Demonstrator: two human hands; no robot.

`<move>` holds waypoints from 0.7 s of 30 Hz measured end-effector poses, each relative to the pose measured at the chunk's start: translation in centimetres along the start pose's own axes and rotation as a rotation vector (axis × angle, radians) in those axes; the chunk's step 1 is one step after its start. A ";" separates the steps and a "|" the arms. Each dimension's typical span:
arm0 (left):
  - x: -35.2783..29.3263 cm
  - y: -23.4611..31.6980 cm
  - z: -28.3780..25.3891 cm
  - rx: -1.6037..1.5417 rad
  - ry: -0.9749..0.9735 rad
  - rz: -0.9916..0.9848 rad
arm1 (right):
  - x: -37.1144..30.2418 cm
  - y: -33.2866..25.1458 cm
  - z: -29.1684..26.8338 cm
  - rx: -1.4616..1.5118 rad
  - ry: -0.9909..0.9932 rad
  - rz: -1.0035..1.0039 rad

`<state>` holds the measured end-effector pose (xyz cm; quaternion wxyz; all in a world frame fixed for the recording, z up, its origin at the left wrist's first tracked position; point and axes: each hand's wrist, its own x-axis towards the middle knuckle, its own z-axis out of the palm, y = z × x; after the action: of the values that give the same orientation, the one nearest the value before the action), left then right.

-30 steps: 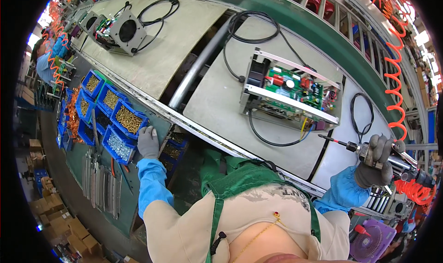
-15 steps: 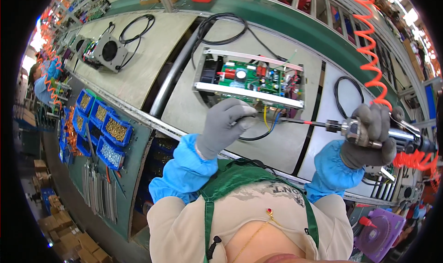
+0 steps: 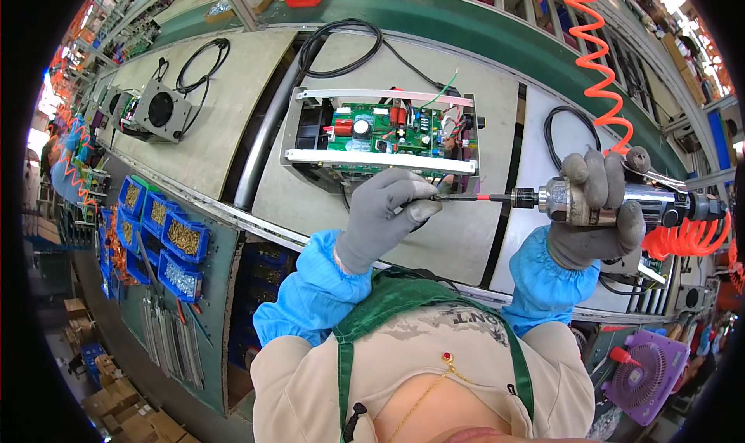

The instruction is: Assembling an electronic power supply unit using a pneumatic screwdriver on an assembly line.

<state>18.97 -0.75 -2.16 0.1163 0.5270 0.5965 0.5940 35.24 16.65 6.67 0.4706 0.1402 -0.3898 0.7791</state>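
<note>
Bit and left fingertips: apart half a second ago, now together; the red-banded bit (image 3: 484,198) reaches the left hand (image 3: 386,216).
Left hand: grey-gloved, thumb and fingertips pinched narrow at the bit's tip, just in front of the chassis; any small part between them cannot be made out.
Right hand: grey-gloved (image 3: 596,191), wrapped firmly around the silver power driver (image 3: 556,201), which lies nearly level, bit pointing left.
Open metal chassis: sits on the middle of a pale bench panel (image 3: 466,245), between its near and far edges; a pale rail (image 3: 372,160) runs along its near side.
Driver handling: probably stiff, fairly heavy and smooth; best gripped around the thick body, as now, with the slim bit only steadied by fingertips.
Chassis handling: frame likely rigid and moderately heavy; better lifted by both rails than by the exposed green circuit board (image 3: 343,142), whose parts and wires look fragile.
Black cable: looped (image 3: 334,75) toward the bench's far edge; it could snag.
</note>
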 end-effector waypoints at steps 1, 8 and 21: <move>0.1 0.1 0.2 0.013 -0.010 -0.030 | 0.1 -0.1 -0.2 -0.001 0.001 -0.001; 2.1 0.2 0.0 0.188 -0.073 0.067 | 0.8 0.0 -0.6 -0.009 0.061 -0.034; 14.1 -4.2 1.0 0.660 -0.032 -0.024 | 4.1 -2.2 -3.2 0.106 0.072 -0.237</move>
<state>11.73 11.77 0.95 -0.0445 0.5387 0.7610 0.3587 35.42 22.14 8.04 0.5649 0.1819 -0.3115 0.7422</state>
